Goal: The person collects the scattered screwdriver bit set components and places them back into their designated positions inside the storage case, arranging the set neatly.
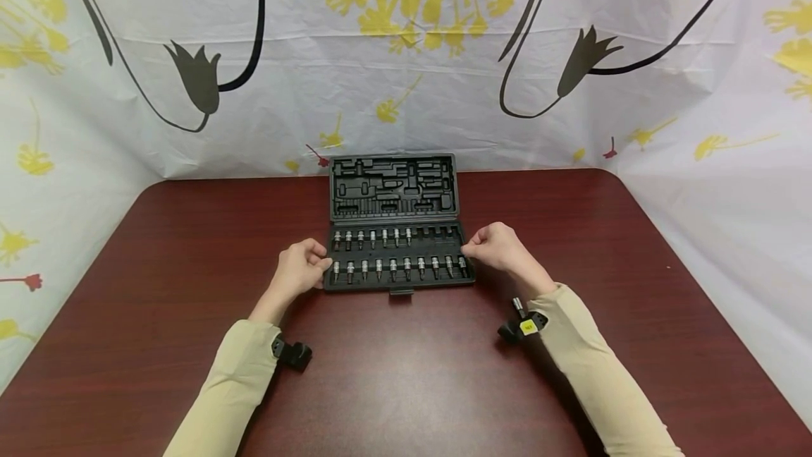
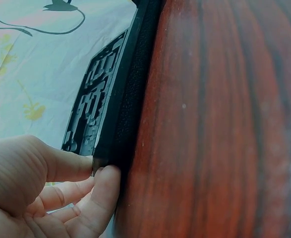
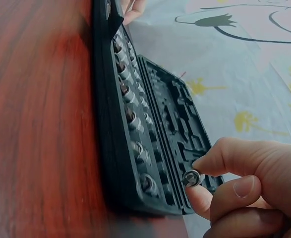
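Observation:
An opened black plastic case (image 1: pixel 401 251) lies on the table, its base holding two rows of silver bit sockets (image 1: pixel 392 268). The back row's right-hand slots hold no sockets. My left hand (image 1: pixel 300 268) is at the case's left front corner, thumb and fingers pinching its edge (image 2: pixel 103 148). At the right side of the base, my right hand (image 1: pixel 497 246) pinches one bit socket (image 3: pixel 191 177) between thumb and fingertip, its bit end facing the wrist camera. In the head view that socket is hidden by the fingers.
The moulded lid (image 1: pixel 394 187) leans back behind the base. A latch (image 1: pixel 401 293) sticks out at the front. Next to the right wrist camera (image 1: pixel 523 326) shows a small silver cylinder (image 1: pixel 518 305). A patterned white sheet (image 1: pixel 406 111) hangs behind the brown table (image 1: pixel 393 386).

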The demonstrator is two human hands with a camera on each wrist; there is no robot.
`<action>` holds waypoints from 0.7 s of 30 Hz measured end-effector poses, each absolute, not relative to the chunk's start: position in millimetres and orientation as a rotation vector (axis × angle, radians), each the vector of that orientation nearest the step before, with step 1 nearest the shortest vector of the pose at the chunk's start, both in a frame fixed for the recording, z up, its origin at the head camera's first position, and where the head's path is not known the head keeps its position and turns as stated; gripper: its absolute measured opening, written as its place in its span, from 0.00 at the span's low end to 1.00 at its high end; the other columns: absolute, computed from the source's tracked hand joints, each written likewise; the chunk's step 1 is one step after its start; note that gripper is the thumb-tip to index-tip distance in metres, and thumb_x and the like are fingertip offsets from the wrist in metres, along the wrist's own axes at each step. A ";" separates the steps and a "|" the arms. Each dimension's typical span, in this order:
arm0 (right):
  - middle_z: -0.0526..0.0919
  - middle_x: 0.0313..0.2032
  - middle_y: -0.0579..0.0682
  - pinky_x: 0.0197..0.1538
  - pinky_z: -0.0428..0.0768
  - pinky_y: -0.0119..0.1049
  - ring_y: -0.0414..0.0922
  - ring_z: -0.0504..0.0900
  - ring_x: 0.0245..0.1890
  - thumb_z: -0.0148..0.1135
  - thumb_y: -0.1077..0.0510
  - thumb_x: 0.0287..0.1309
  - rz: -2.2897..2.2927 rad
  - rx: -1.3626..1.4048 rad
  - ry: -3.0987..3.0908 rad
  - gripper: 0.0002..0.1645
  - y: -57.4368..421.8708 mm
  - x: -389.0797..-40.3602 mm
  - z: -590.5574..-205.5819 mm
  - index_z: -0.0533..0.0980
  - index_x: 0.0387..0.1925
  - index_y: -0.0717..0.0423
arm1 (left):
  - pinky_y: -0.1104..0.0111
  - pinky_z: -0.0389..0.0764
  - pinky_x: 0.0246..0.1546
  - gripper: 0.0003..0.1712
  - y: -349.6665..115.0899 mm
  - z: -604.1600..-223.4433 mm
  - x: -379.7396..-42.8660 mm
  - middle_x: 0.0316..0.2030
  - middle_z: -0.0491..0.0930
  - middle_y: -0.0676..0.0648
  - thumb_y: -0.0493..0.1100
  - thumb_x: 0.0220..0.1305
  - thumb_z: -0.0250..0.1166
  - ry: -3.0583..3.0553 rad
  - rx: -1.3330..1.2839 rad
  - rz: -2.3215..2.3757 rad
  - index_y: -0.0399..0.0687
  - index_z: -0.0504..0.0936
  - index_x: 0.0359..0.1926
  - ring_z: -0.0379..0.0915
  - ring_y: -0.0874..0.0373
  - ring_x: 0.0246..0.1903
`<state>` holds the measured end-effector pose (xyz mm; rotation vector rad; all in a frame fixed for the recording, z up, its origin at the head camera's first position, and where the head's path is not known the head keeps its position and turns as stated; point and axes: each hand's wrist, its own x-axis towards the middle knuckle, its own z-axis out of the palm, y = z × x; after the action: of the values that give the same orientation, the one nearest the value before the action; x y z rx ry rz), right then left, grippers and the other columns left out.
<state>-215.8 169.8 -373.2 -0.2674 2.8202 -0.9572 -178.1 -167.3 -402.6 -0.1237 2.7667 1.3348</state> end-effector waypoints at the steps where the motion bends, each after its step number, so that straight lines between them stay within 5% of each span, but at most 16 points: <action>1: 0.73 0.15 0.40 0.24 0.66 0.30 0.40 0.66 0.20 0.62 0.57 0.49 -0.962 -0.264 2.816 0.11 167.9 -216.5 -372.9 0.80 0.20 0.62 | 0.66 0.82 0.19 0.08 -167.3 -402.5 -177.9 0.26 0.79 0.40 0.33 0.61 0.61 2.764 -0.122 1.337 0.32 0.75 0.39 0.76 0.58 0.14; 21: 0.69 0.13 0.41 0.27 0.67 0.31 0.39 0.63 0.17 0.60 0.58 0.51 -1.015 -0.202 2.732 0.11 126.7 -231.0 -365.6 0.79 0.19 0.60 | 0.65 0.82 0.20 0.07 -167.7 -402.5 -177.6 0.27 0.80 0.39 0.33 0.61 0.61 2.742 -0.115 1.353 0.32 0.75 0.39 0.77 0.57 0.15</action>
<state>-231.0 126.7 -365.6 -0.2015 2.7324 -1.0147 -177.6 -167.7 -402.5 -0.1155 2.7423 1.3532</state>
